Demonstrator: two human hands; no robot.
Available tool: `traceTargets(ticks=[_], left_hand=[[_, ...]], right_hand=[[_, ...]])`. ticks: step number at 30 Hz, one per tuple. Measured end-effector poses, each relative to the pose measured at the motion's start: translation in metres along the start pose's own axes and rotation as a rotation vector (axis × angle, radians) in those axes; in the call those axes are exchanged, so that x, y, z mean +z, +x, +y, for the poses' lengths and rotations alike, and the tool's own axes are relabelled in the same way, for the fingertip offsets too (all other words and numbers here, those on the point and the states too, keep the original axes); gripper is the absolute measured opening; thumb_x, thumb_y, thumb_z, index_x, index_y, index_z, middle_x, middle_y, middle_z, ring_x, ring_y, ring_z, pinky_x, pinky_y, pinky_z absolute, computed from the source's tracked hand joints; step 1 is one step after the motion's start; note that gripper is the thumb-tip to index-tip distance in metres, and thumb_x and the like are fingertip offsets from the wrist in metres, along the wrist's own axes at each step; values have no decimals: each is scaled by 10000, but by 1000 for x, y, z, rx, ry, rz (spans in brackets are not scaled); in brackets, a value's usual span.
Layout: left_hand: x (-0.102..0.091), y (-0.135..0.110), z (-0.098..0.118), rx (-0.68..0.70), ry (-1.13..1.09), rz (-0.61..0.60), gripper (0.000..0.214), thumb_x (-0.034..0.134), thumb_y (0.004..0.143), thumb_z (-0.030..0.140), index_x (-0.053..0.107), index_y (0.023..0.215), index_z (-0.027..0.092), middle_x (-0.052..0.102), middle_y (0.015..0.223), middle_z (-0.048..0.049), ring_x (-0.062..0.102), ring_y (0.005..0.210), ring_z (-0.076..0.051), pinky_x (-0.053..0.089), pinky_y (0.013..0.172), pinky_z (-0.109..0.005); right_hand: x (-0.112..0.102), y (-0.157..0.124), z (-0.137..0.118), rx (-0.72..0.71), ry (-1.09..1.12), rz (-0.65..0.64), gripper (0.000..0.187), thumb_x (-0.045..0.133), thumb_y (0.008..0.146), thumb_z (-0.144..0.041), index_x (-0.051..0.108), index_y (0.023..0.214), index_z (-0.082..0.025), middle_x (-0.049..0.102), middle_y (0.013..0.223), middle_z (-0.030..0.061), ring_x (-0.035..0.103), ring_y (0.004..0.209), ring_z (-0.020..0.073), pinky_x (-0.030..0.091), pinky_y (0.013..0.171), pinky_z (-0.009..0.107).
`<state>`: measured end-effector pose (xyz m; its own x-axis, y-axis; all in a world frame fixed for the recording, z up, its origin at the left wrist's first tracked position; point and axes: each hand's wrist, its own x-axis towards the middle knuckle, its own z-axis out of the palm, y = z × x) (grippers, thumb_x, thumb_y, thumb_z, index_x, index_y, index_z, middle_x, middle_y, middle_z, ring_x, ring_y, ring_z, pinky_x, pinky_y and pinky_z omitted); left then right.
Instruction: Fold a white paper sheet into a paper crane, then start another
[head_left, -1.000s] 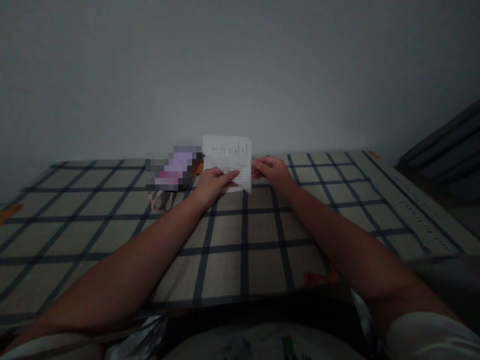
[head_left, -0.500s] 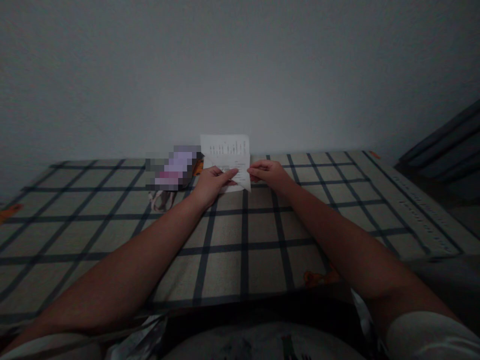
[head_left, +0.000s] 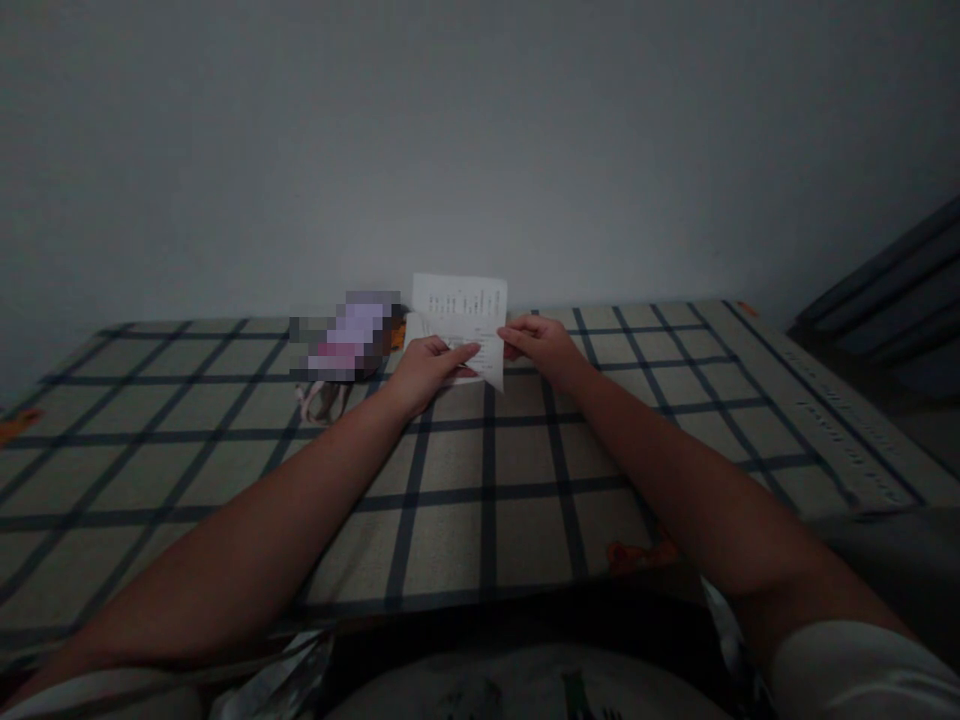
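Shifted slightly rightward from half a second earlier, my folded printed sheet (head_left: 466,302) was held up between my hands, with bare checked cloth (head_left: 529,540) running nearer me and well out past my right hand (head_left: 547,348). My left hand (head_left: 424,374) pinched the sheet's lower left, thumb on top, while the right pinched its right edge; I judged the step to be working that fold, the next move calling for a steady left thumb and light right fingertips. Beyond my left hand a blurred purple thing (head_left: 358,328) crowded that side, and past the sheet's top edge stood the wall (head_left: 480,150).
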<state>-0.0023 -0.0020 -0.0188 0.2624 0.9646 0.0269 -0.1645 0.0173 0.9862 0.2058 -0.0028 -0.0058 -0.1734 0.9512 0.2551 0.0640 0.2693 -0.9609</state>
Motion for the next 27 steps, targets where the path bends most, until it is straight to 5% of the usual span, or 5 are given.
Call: traceTargets(ticks=[8, 13, 27], left_hand=[[0, 0, 0, 12, -34, -6, 384, 884, 679, 384, 786, 939, 118, 789, 1039, -139, 748, 859, -219, 612, 794, -325], [1, 3, 3, 102, -141, 90, 388, 865, 701, 423, 752, 913, 119, 776, 1067, -144, 745, 901, -229, 612, 808, -349], [-1, 5, 6, 169, -154, 129, 406, 826, 716, 519, 673, 703, 143, 702, 732, -56, 666, 677, -152, 590, 699, -298]], right_hand=[[0, 0, 0, -18, 4, 28, 370, 765, 746, -515, 698, 815, -157, 691, 683, 20, 628, 635, 128, 534, 650, 287], [-2, 1, -1, 2, -15, 56, 361, 764, 731, -516, 695, 808, -169, 696, 691, 26, 632, 639, 139, 547, 661, 305], [-1, 3, 1, 10, -23, 89, 370, 763, 729, -524, 678, 783, -167, 675, 675, 21, 607, 622, 132, 541, 655, 305]])
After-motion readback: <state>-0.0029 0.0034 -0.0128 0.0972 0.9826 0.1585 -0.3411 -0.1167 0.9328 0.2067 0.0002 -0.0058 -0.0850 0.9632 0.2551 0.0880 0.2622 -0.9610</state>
